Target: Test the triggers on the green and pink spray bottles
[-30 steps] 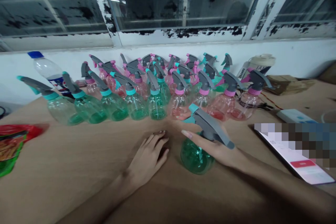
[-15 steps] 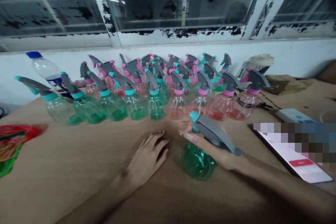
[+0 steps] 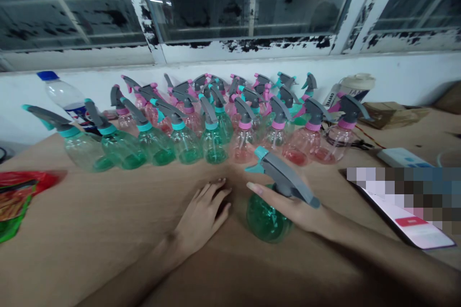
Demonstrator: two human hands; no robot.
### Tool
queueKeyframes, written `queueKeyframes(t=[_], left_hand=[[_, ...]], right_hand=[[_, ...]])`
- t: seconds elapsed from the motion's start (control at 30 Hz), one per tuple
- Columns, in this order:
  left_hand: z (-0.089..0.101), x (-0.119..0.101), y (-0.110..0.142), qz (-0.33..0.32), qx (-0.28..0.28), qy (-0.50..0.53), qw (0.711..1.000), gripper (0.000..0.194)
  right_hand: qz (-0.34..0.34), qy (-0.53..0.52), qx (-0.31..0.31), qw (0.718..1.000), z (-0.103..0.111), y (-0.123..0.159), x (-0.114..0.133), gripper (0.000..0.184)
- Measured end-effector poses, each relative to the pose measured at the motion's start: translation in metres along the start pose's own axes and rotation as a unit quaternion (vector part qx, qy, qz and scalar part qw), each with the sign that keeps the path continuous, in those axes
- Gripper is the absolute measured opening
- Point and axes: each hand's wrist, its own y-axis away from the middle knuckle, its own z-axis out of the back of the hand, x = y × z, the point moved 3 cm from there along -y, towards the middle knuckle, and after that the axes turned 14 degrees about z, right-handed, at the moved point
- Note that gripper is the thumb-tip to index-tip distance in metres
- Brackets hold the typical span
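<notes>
A green spray bottle (image 3: 268,220) with a grey and teal trigger head stands in front of me, its nozzle pointing to the left. My right hand (image 3: 288,208) is wrapped round it just below the head, thumb across the near side; the other fingers are mostly hidden behind. My left hand (image 3: 203,211) lies palm down on the wooden table (image 3: 108,230), fingers spread and holding nothing, a little left of the bottle. Beyond both hands stands a front row of green spray bottles (image 3: 187,148) at left and pink spray bottles (image 3: 243,146) at right.
More spray bottles crowd behind the front row, against the wall. A blue-capped soda bottle (image 3: 63,93) stands far left, above a red and green packet (image 3: 21,196). To the right are a tablet-like screen (image 3: 414,223), a white power strip (image 3: 405,158), a coffee cup (image 3: 356,87) and brown paper (image 3: 392,114).
The held spray bottle has shifted slightly left and away from me. Its teal trigger now shows clear of the fingers, which have moved lower. My left hand has stayed in place.
</notes>
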Motion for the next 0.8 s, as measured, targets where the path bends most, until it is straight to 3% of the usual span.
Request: queueKeyframes(t=[0.33,0.47,0.8], left_hand=[[0.0022,-0.0005,-0.001,-0.001,0.003,0.007,1.0,0.029],[0.0021,-0.0003,-0.0011,0.001,0.003,0.006,1.0,0.028],[0.0031,-0.0018,-0.0009,0.005,0.001,0.003,1.0,0.027]], right_hand=[[-0.017,-0.016,0.033,0.999,0.0032,-0.0037,0.0018,0.015],[-0.023,-0.014,0.047,0.999,0.0023,-0.0046,-0.0014,0.017],[-0.01,-0.013,-0.005,1.0,0.0052,-0.005,-0.0044,0.023]])
